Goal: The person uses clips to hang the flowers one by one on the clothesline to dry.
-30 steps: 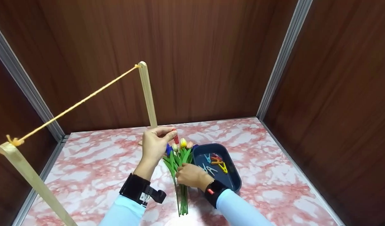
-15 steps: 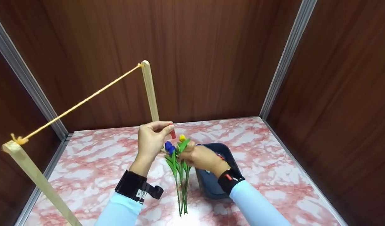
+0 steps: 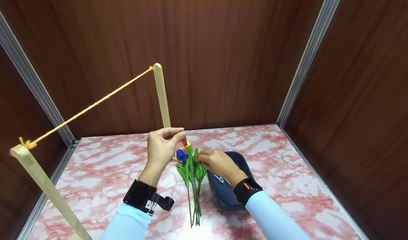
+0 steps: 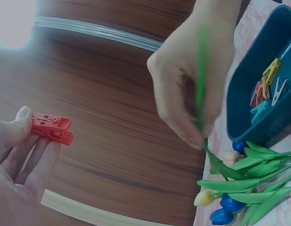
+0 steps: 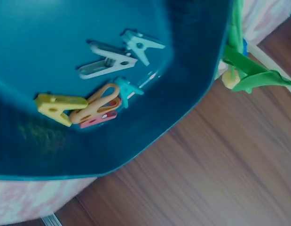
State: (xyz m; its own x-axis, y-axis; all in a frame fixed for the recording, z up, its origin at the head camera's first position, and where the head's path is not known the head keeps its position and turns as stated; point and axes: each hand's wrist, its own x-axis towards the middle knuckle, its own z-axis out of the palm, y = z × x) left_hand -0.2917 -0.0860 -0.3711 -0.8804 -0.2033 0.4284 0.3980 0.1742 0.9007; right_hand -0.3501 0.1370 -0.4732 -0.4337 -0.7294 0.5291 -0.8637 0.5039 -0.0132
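My left hand pinches a red clothespin between thumb and fingertips, above the far end of a bunch of artificial tulips. In the head view the clothespin overlaps a yellow tulip head. My right hand is over the leaves, just below the flower heads. The left wrist view shows its fingertips pinching a green tulip stem with a leaf under it. Blue tulip heads and a pale yellow one lie beside that leaf, stems toward me.
A dark blue tub stands right of the tulips, holding several clothespins, among them a yellow one and an orange one. At left, a yellow string spans two wooden posts. Brown panels enclose the marbled table.
My right hand has moved up and away from me, from the stems to near the flower heads. The tulips have shifted and spread. My left hand has risen slightly, still holding the clothespin.
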